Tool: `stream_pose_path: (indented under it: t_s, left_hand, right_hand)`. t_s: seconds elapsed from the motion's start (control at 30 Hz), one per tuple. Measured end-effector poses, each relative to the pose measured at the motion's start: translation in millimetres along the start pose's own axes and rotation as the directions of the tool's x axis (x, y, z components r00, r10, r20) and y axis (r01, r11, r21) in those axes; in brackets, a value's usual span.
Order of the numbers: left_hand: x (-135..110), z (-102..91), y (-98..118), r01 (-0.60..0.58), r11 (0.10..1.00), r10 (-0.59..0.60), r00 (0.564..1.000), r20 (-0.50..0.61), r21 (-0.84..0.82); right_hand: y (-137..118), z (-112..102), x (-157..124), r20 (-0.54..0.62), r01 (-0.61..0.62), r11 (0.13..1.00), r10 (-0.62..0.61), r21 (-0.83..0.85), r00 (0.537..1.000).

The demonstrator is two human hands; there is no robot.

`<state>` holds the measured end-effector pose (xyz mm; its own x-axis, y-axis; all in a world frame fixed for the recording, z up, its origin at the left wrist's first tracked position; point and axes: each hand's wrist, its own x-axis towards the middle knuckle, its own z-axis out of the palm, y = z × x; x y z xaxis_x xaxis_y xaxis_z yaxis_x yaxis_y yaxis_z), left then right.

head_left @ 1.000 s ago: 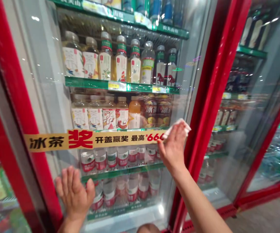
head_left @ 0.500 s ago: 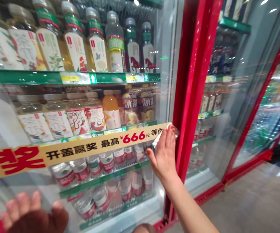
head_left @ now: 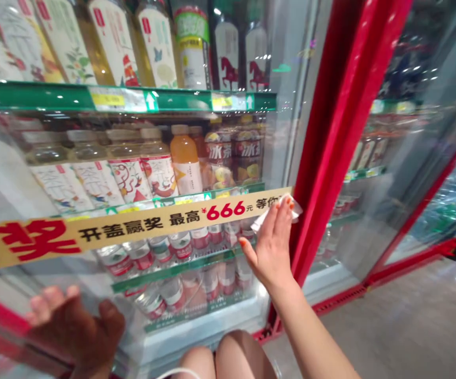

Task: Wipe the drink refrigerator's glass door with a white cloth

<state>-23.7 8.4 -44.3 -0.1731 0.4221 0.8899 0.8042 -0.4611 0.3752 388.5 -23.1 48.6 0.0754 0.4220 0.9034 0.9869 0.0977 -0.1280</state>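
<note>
My right hand (head_left: 272, 243) lies flat against the glass door (head_left: 228, 273) of a drinks fridge, fingers together and stretched out, pressing a white cloth (head_left: 296, 208) onto the pane at the right end of a yellow banner sticker (head_left: 133, 227). The cloth shows only past my fingertips, beside the red door frame (head_left: 333, 131). My left hand (head_left: 76, 329) rests open on the glass at the lower left, fingers spread, in shadow and slightly blurred.
Behind the glass are green-edged shelves (head_left: 125, 99) of tea, juice and water bottles. A second red-framed glass door (head_left: 417, 173) stands to the right. Grey floor (head_left: 409, 326) lies lower right. My knees (head_left: 228, 358) show at the bottom edge.
The view has dropped and closed in on the door. My right hand with the cloth stays at the banner's right end, shifted slightly. My left hand has stayed on the lower left glass.
</note>
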Motion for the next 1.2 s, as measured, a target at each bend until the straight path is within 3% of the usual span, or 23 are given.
stream_pose_path:
  t_s: [0.1, 0.17, 0.23, 0.3, 0.37, 0.43, 0.5, 0.53, 0.6, 0.67, 0.73, 0.77, 0.8, 0.87, 0.93, 0.97, 1.03, 1.1, 1.2]
  left_hand:
    - [0.6, -3.2, 10.7, -0.213, 0.938, 0.240, 0.968, -0.068, 0.273]
    - [3.4, -4.4, 16.6, -0.256, 0.909, 0.295, 0.953, -0.074, 0.329]
    - [5.0, -4.9, 17.8, -0.255, 0.897, 0.301, 0.951, -0.077, 0.360]
    - [4.8, -5.9, 14.6, -0.257, 0.892, 0.302, 0.951, -0.068, 0.372]
    - [3.5, -7.3, 10.0, -0.262, 0.892, 0.300, 0.953, -0.050, 0.368]
    - [2.2, -8.6, 7.3, -0.266, 0.891, 0.299, 0.954, -0.032, 0.368]
    - [1.6, -9.3, 8.0, -0.266, 0.888, 0.297, 0.955, -0.027, 0.375]
    - [1.7, -9.3, 9.5, -0.268, 0.887, 0.300, 0.954, -0.028, 0.376]
    - [2.7, -7.9, 13.3, -0.269, 0.888, 0.305, 0.951, -0.041, 0.372]
    - [4.1, -5.1, 17.1, -0.272, 0.889, 0.314, 0.948, -0.058, 0.368]
    - [5.3, -2.4, 20.7, -0.275, 0.887, 0.322, 0.944, -0.070, 0.370]
    - [5.8, -1.8, 22.7, -0.278, 0.887, 0.326, 0.942, -0.074, 0.370]
    - [6.6, -1.9, 24.8, -0.283, 0.886, 0.333, 0.940, -0.078, 0.368]
    - [9.1, -5.5, 29.7, -0.296, 0.883, 0.348, 0.933, -0.086, 0.366]
    - [13.8, -13.2, 35.0, -0.308, 0.878, 0.362, 0.928, -0.088, 0.366]
    - [17.2, -18.0, 37.9, -0.308, 0.879, 0.361, 0.928, -0.086, 0.365]
    - [26.0, -26.7, 44.8, -0.297, 0.887, 0.349, 0.933, -0.091, 0.355]
    - [37.8, -30.5, 54.2, -0.296, 0.899, 0.348, 0.931, -0.114, 0.321]
    - [57.9, -21.7, 73.0, -0.352, 0.892, 0.410, 0.895, -0.178, 0.284]
  right_hand:
    - [2.9, 13.4, -67.8, 0.067, -0.029, 0.999, 0.027, 0.026, 0.997]
    - [-4.6, 19.8, -91.0, 0.082, -0.122, 0.989, 0.115, 0.087, 0.990]
    - [-28.0, 24.2, -87.9, 0.068, -0.226, 0.958, 0.217, 0.176, 0.974]
    - [-64.0, 28.5, -72.2, 0.045, -0.235, 0.943, 0.231, 0.235, 0.972]
    - [-98.7, 35.0, -63.6, 0.028, -0.102, 0.968, 0.098, 0.228, 0.995]
    - [-114.7, 40.9, -72.4, 0.029, 0.141, 0.972, -0.149, 0.190, 0.988]
    - [-101.4, 40.6, -89.7, 0.043, 0.348, 0.927, -0.357, 0.138, 0.933]
    - [-85.0, 37.9, -95.6, 0.055, 0.386, 0.916, -0.394, 0.110, 0.918]
    - [-46.1, 30.8, -93.4, 0.057, 0.275, 0.959, -0.278, 0.064, 0.959]
    - [-21.2, 25.3, -75.0, 0.028, 0.009, 0.997, -0.012, 0.075, 1.000]
    - [-25.8, 23.5, -55.3, 0.002, -0.162, 0.978, 0.164, 0.133, 0.987]
    - [-38.0, 23.9, -49.8, -0.003, -0.157, 0.975, 0.160, 0.157, 0.987]
    - [-53.7, 24.8, -48.6, 0.002, -0.090, 0.982, 0.091, 0.166, 0.996]
    - [-82.7, 27.1, -57.2, 0.004, 0.157, 0.975, -0.159, 0.159, 0.987]
    - [-91.6, 28.4, -69.8, -0.004, 0.353, 0.928, -0.355, 0.119, 0.935]
    - [-86.2, 28.1, -72.7, -0.012, 0.372, 0.924, -0.372, 0.095, 0.928]
    - [-62.6, 24.2, -64.5, -0.032, 0.269, 0.960, -0.267, 0.073, 0.963]
    - [-40.0, 16.3, -38.8, -0.077, 0.084, 0.990, -0.076, 0.117, 0.994]
    - [-43.8, 7.2, 2.6, -0.154, 0.016, 0.968, 0.023, 0.249, 0.988]
